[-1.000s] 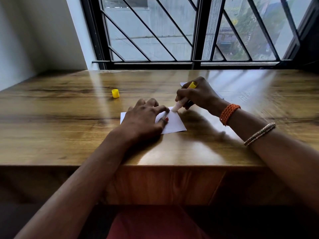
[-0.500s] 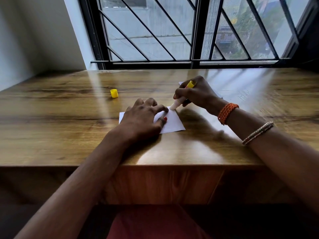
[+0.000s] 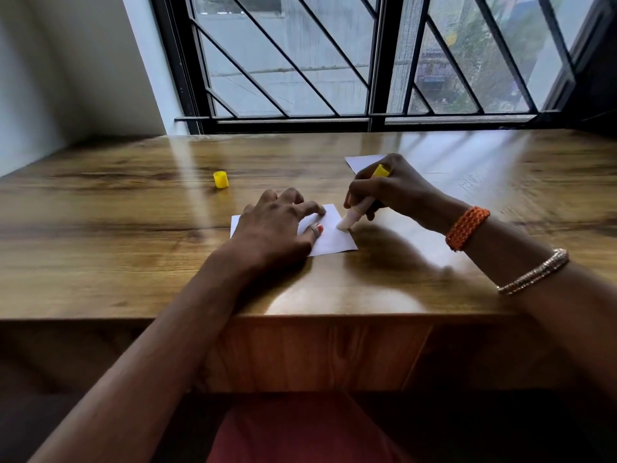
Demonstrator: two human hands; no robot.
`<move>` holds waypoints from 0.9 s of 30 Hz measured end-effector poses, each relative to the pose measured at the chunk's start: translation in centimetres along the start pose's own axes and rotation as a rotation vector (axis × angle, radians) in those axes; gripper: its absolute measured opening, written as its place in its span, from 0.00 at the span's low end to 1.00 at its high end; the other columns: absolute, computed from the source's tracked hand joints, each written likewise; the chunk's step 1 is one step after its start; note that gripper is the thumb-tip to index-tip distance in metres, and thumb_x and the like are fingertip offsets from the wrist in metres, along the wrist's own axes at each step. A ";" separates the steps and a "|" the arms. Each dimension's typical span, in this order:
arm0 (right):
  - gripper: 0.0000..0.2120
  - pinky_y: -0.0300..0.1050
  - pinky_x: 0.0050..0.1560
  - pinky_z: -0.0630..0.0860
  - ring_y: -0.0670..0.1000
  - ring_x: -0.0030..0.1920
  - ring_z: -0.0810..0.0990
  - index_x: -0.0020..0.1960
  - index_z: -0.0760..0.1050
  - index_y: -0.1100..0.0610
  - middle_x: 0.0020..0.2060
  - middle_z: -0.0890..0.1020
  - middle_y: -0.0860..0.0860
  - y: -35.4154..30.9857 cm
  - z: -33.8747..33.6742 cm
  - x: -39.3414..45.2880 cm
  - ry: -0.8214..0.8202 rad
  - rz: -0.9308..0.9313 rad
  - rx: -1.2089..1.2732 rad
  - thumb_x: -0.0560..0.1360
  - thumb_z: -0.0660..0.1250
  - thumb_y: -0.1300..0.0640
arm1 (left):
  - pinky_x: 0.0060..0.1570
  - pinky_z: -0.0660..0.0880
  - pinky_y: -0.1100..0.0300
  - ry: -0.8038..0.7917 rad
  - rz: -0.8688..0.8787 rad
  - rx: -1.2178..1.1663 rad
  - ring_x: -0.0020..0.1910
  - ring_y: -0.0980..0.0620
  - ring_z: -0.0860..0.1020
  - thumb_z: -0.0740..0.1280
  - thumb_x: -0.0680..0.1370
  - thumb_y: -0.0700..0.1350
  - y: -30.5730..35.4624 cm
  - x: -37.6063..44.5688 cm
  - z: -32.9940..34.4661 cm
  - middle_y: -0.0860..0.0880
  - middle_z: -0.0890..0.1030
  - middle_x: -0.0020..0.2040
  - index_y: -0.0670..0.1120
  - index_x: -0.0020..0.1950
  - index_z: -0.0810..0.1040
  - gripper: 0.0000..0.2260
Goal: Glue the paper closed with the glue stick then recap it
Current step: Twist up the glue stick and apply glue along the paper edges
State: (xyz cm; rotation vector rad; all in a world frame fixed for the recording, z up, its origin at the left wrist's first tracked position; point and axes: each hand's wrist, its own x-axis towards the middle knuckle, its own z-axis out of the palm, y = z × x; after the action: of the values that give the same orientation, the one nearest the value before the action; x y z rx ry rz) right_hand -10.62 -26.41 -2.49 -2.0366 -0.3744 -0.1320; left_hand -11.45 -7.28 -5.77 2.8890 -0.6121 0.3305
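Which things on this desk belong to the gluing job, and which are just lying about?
Belong to the job:
folded paper
glue stick in the right hand
yellow cap
left hand pinning the paper

Lying about:
second paper behind the right hand

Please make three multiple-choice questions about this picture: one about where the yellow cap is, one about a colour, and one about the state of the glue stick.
1. Where is the yellow cap?
A. On the table, left of and beyond the left hand
B. On the glue stick
C. Under the paper

2. What colour is the woven band on the right wrist?
A. Green
B. Orange
C. Blue

3. What state is the glue stick in?
A. Capped and lying flat
B. Uncapped, tip at the paper's right edge
C. Standing alone

Answers: 1 A, the cap stands apart on the table. 2 B, the band is orange. 3 B, the right hand tilts it onto the paper, which the left hand holds down.
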 end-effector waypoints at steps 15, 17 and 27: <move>0.11 0.40 0.28 0.74 0.52 0.31 0.78 0.26 0.79 0.60 0.30 0.83 0.56 -0.8 -0.4 -1.8 0.045 0.096 0.187 0.66 0.66 0.66 | 0.53 0.63 0.53 0.002 -0.072 -0.041 0.63 0.47 0.66 0.59 0.76 0.58 0.4 -0.2 -0.6 0.54 0.71 0.62 0.61 0.64 0.71 0.17; 0.10 0.40 0.29 0.75 0.51 0.31 0.79 0.27 0.80 0.60 0.30 0.83 0.55 -0.7 -0.1 -1.5 0.119 0.101 0.206 0.66 0.66 0.65 | 0.49 0.62 0.54 0.039 -0.118 -0.044 0.63 0.47 0.68 0.60 0.74 0.60 0.6 -0.2 -0.6 0.53 0.72 0.60 0.61 0.62 0.73 0.17; 0.07 0.44 0.31 0.80 0.53 0.29 0.80 0.31 0.80 0.65 0.28 0.83 0.57 -0.8 0.6 -1.7 0.313 -0.029 -0.010 0.65 0.67 0.63 | 0.47 0.69 0.53 0.001 -0.466 0.142 0.61 0.41 0.74 0.60 0.77 0.58 3.0 0.6 -1.8 0.42 0.76 0.63 0.43 0.63 0.72 0.22</move>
State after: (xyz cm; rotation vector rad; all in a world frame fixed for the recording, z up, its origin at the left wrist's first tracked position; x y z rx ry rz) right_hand -12.49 -25.85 -2.50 -1.9805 -0.2058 -0.4648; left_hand -12.49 -9.84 -3.56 3.0442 0.0990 0.3150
